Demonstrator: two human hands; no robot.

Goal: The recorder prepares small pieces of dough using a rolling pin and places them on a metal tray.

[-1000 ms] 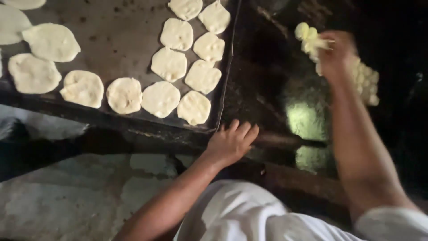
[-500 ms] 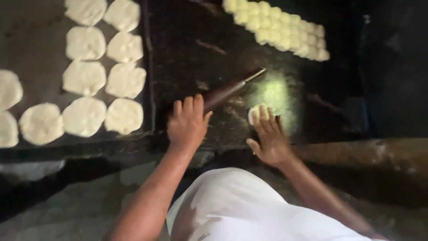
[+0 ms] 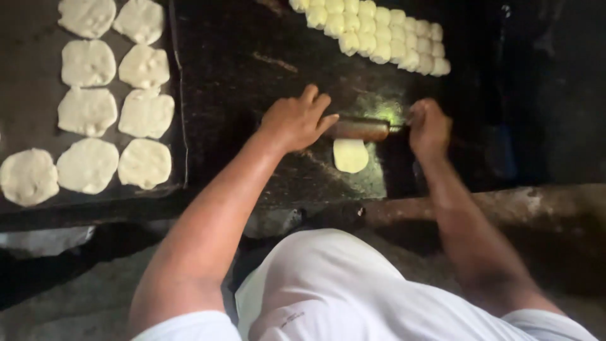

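A: What is seen, from the largest thing down?

B: A dark slab is spread across the middle; a tray is set at its left, and flat dough rounds are laid on it in rows; at the far edge of the slab, small dough balls are packed in a slanting band.

A: And the hands?

B: A pin is laid crosswise on the slab, right of centre; the left hand is pressed flat on its left end, fingers spread and pointing right; the right hand is closed over its right end, though how tightly cannot be told.

A: Where is the dough being worked?

B: A small disc is seen just near of the pin, between the two hands, touching its underside edge.
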